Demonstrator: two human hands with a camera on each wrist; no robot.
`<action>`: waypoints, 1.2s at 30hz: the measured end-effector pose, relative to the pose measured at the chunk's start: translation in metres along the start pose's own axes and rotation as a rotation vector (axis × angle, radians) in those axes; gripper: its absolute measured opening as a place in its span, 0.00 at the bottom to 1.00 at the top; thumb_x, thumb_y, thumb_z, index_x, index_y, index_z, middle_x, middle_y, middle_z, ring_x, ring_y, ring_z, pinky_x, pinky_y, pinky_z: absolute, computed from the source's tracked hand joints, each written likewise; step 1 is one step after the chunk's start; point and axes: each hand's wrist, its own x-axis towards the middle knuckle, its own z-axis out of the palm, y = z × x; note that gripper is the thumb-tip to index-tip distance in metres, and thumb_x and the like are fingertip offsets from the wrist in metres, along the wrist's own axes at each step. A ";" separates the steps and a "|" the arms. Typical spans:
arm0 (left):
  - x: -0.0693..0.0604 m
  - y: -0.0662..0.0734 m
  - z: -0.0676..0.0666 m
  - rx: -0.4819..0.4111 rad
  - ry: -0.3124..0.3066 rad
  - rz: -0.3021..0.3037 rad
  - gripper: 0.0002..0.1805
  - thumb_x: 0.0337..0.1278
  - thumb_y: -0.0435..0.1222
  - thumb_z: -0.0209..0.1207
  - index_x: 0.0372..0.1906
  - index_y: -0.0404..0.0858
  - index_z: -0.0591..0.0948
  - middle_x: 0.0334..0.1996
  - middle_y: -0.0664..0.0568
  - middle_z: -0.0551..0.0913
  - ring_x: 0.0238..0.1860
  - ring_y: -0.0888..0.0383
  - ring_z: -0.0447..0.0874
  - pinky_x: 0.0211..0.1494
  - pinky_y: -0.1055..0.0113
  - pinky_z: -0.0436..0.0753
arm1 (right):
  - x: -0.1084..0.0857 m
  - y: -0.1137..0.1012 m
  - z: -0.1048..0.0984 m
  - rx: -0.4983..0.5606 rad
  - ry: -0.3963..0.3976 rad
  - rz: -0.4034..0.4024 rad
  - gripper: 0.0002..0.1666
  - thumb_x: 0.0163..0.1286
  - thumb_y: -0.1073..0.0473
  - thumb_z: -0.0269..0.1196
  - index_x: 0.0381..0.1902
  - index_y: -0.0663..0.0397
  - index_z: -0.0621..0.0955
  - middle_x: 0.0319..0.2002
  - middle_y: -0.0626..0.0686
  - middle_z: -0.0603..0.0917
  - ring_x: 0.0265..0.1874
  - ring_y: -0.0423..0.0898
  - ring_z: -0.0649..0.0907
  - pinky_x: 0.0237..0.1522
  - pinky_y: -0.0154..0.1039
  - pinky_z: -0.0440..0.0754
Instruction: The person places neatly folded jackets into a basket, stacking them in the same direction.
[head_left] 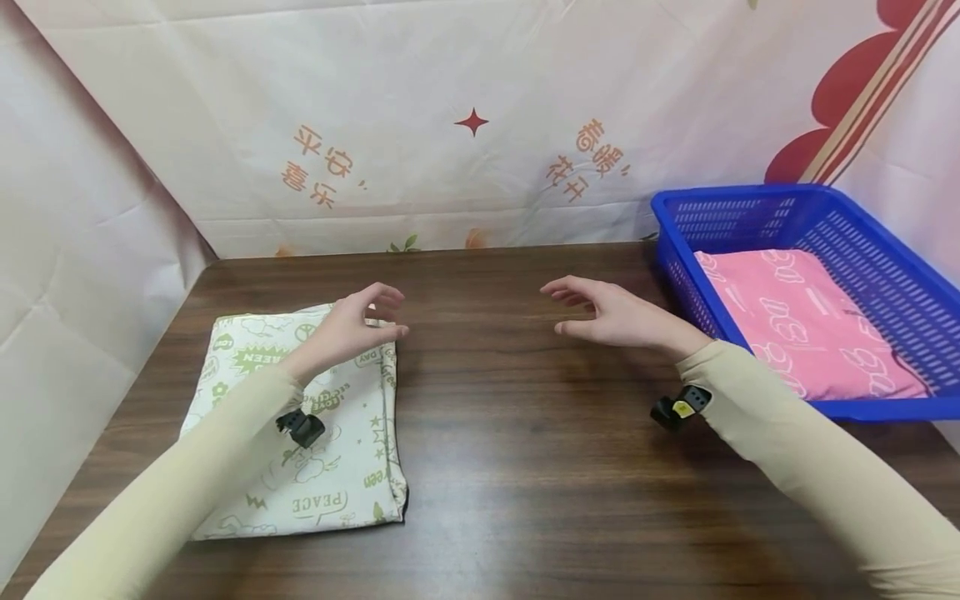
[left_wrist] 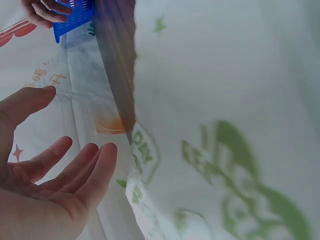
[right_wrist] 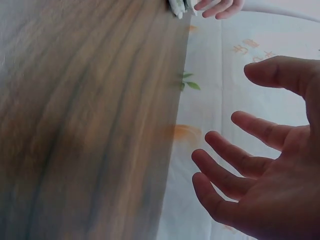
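Observation:
A folded white cloth with green print lies flat on the left of the table. Above its far right part hovers my left hand, fingers loosely bent and nothing in them. In the left wrist view the same hand shows a gap between thumb and fingers, beside the cloth. My right hand hangs over the table just left of the blue basket, holding nothing; the right wrist view shows its spread, relaxed fingers. Inside the basket lies a folded pink cloth with white print.
The brown wooden table runs back to a pale printed curtain behind it. Another stretch of pale curtain hangs along the left side. The basket stands at the table's right end, close to the curtain.

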 end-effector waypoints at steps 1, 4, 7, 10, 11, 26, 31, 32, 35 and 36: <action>-0.002 -0.002 -0.001 -0.015 -0.003 0.002 0.26 0.56 0.33 0.66 0.59 0.33 0.72 0.57 0.35 0.75 0.57 0.40 0.76 0.55 0.53 0.77 | 0.001 0.001 0.003 0.010 -0.003 -0.001 0.29 0.66 0.60 0.64 0.64 0.60 0.70 0.60 0.61 0.74 0.61 0.60 0.71 0.60 0.58 0.67; -0.010 -0.007 -0.003 -0.062 -0.009 0.003 0.28 0.56 0.32 0.66 0.60 0.31 0.71 0.59 0.34 0.73 0.58 0.39 0.74 0.56 0.55 0.77 | 0.003 0.002 0.009 0.040 -0.011 -0.011 0.31 0.67 0.59 0.64 0.65 0.60 0.69 0.61 0.61 0.73 0.62 0.60 0.71 0.61 0.60 0.65; -0.019 -0.011 -0.005 -0.078 -0.004 -0.001 0.29 0.56 0.32 0.66 0.61 0.31 0.70 0.60 0.35 0.72 0.60 0.38 0.72 0.58 0.55 0.75 | 0.008 0.003 0.014 0.061 -0.007 -0.020 0.31 0.67 0.59 0.64 0.66 0.60 0.69 0.62 0.62 0.73 0.61 0.61 0.71 0.61 0.60 0.66; -0.027 -0.013 -0.008 -0.065 0.005 0.000 0.29 0.58 0.34 0.66 0.63 0.32 0.69 0.62 0.36 0.71 0.61 0.38 0.70 0.59 0.53 0.74 | 0.013 0.004 0.020 0.073 -0.012 -0.009 0.32 0.67 0.59 0.63 0.67 0.59 0.68 0.63 0.62 0.72 0.62 0.61 0.70 0.61 0.59 0.66; -0.030 -0.014 -0.009 -0.060 0.008 0.001 0.30 0.58 0.34 0.65 0.64 0.32 0.69 0.62 0.36 0.70 0.62 0.38 0.70 0.60 0.53 0.73 | 0.015 0.005 0.023 0.075 -0.010 -0.004 0.32 0.67 0.60 0.64 0.67 0.59 0.68 0.63 0.62 0.72 0.62 0.60 0.71 0.61 0.59 0.67; -0.071 -0.034 -0.036 -0.040 0.030 -0.069 0.32 0.61 0.38 0.64 0.67 0.34 0.66 0.66 0.38 0.67 0.65 0.37 0.65 0.60 0.50 0.72 | 0.033 -0.001 0.063 0.146 -0.056 -0.054 0.34 0.67 0.60 0.63 0.68 0.61 0.67 0.63 0.64 0.71 0.62 0.58 0.71 0.60 0.56 0.69; -0.085 -0.037 -0.045 -0.013 0.044 -0.101 0.33 0.62 0.40 0.63 0.68 0.35 0.65 0.66 0.38 0.66 0.66 0.36 0.63 0.60 0.47 0.71 | 0.037 -0.007 0.075 0.181 -0.077 -0.066 0.32 0.68 0.61 0.62 0.67 0.62 0.67 0.63 0.64 0.71 0.62 0.58 0.71 0.59 0.54 0.71; -0.088 -0.038 -0.047 -0.008 0.044 -0.105 0.33 0.62 0.40 0.63 0.69 0.35 0.65 0.66 0.37 0.65 0.66 0.36 0.63 0.60 0.47 0.71 | 0.038 -0.008 0.077 0.188 -0.081 -0.069 0.31 0.68 0.62 0.62 0.67 0.63 0.67 0.63 0.63 0.71 0.62 0.58 0.72 0.58 0.53 0.72; -0.097 -0.042 -0.053 0.000 0.042 -0.127 0.35 0.63 0.41 0.63 0.70 0.36 0.64 0.67 0.37 0.64 0.65 0.35 0.63 0.59 0.46 0.71 | 0.041 -0.014 0.084 0.190 -0.096 -0.085 0.30 0.68 0.62 0.61 0.66 0.63 0.68 0.62 0.63 0.72 0.60 0.57 0.73 0.57 0.51 0.73; -0.101 -0.043 -0.055 0.003 0.041 -0.139 0.35 0.63 0.42 0.62 0.70 0.36 0.63 0.67 0.37 0.63 0.65 0.35 0.63 0.59 0.46 0.72 | 0.042 -0.015 0.087 0.187 -0.104 -0.086 0.30 0.68 0.62 0.61 0.66 0.63 0.68 0.62 0.62 0.72 0.60 0.56 0.74 0.56 0.51 0.74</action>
